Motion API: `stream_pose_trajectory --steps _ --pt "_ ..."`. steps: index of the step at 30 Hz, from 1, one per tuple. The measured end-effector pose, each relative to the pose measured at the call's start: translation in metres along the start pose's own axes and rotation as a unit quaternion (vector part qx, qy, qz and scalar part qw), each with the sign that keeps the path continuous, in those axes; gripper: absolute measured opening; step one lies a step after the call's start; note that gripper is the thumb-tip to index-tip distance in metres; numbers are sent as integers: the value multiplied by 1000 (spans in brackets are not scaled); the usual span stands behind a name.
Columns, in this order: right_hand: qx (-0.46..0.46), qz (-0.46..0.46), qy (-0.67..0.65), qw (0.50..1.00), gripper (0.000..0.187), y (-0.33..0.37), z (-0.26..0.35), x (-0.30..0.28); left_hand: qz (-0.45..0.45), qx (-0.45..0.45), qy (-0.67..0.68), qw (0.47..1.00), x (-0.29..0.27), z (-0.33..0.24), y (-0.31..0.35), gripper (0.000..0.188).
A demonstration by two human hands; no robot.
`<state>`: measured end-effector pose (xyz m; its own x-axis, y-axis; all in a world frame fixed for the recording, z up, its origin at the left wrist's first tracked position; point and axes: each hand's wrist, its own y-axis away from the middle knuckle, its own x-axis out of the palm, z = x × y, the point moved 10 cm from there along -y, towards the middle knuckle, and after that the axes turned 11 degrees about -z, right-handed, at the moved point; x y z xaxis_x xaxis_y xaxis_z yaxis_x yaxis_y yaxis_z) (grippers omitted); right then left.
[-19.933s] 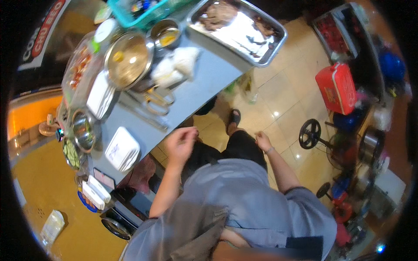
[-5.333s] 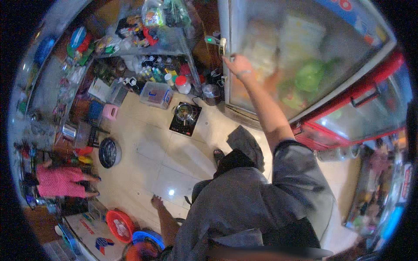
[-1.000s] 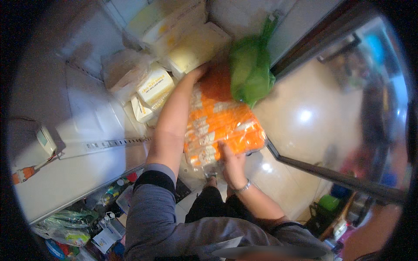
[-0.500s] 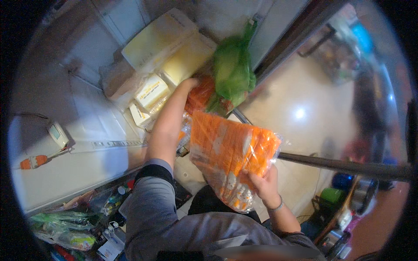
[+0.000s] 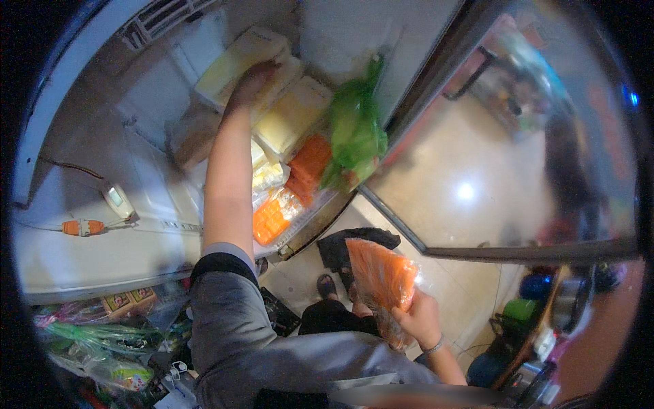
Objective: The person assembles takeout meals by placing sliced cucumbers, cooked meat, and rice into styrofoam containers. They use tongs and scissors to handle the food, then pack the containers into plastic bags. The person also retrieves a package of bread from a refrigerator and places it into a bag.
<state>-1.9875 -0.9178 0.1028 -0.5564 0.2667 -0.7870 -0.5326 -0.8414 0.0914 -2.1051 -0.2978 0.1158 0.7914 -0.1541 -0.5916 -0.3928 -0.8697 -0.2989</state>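
Note:
My left hand (image 5: 253,83) reaches deep into the white cabinet and lies over a pale yellow-and-white carton (image 5: 235,65) at the back; its fingers are dim and blurred. In front of that carton sits a second pale yellow carton (image 5: 294,116). My right hand (image 5: 417,319) grips the lower edge of a clear plastic bag of orange contents (image 5: 383,276), held outside the cabinet at its front. Beside my left forearm, an orange packet (image 5: 272,219) lies near the cabinet's front edge. Behind it are a reddish-orange bag (image 5: 310,163) and a knotted green plastic bag (image 5: 355,126).
A glass door (image 5: 449,163) with a dark frame stands swung out on the right. On the left are a small white display device (image 5: 117,200) and an orange connector (image 5: 83,226) on a cable. Plastic bags (image 5: 102,347) crowd the lower left; pots (image 5: 569,303) line a shelf lower right.
My left hand has moved from the reddish-orange bag farther back to the carton. My right hand has drawn the bag of orange contents lower. The orange packet near the front edge now shows.

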Motion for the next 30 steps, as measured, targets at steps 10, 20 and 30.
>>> stream_pose_trajectory --steps 10,20,30 --pt "36 19 101 994 48 36 -29 2 43 66 -330 941 26 33 -2 44" --pt "-200 124 60 970 42 44 21 13 248 -103 -80 960 142 -48 161 42" --pt "-427 -305 -191 829 73 47 16 -260 632 8 128 764 302 -226 611 43"
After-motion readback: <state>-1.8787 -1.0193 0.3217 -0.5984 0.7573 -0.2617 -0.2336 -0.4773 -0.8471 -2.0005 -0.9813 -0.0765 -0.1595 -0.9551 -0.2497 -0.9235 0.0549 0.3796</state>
